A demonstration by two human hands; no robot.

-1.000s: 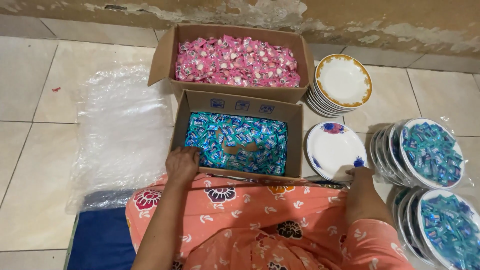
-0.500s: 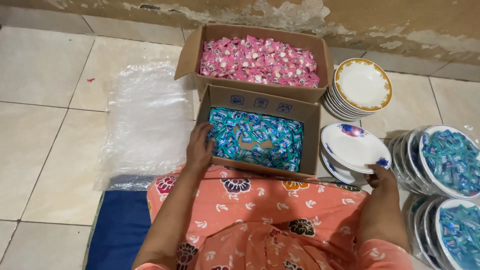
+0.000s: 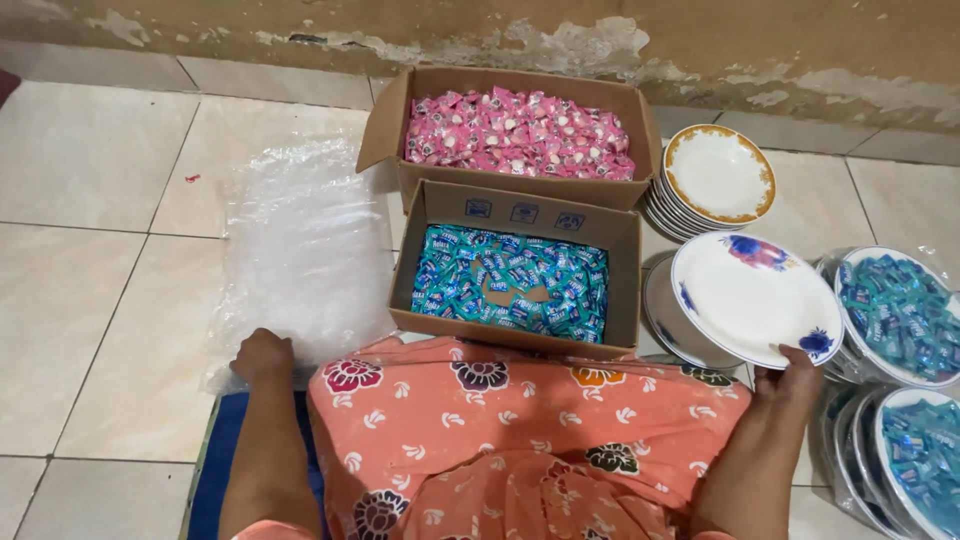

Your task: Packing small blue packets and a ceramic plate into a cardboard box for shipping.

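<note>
Head cam, only one view here. The right hand (image 3: 790,375) has its fingers closed on the near rim of a white plate with blue and red flowers (image 3: 755,300), lifted and tilted off a short stack of the same plates (image 3: 668,318) right beside the box. So the plate sits up and forward-left of that hand, pointing toward the cardboard box of blue-wrapped candies (image 3: 512,285), which is just left of it and basically touching the stack.

The left hand (image 3: 262,355) is way over on the other side, curled down on the near edge of a pile of clear plastic bags (image 3: 300,245) lying flat on the tiled floor (image 3: 90,250), long side running away from the person. Can't really tell if it's pinching a bag or just resting on it.

Behind the blue box is a box of pink-wrapped candies (image 3: 515,132), with a stack of gold-rimmed plates (image 3: 715,175) to its right. Far right there are wrapped plates already filled with blue candies (image 3: 900,315). Orange floral skirt (image 3: 520,440) across the lap. Right hand is clearly the nearer one to the blue box
</note>
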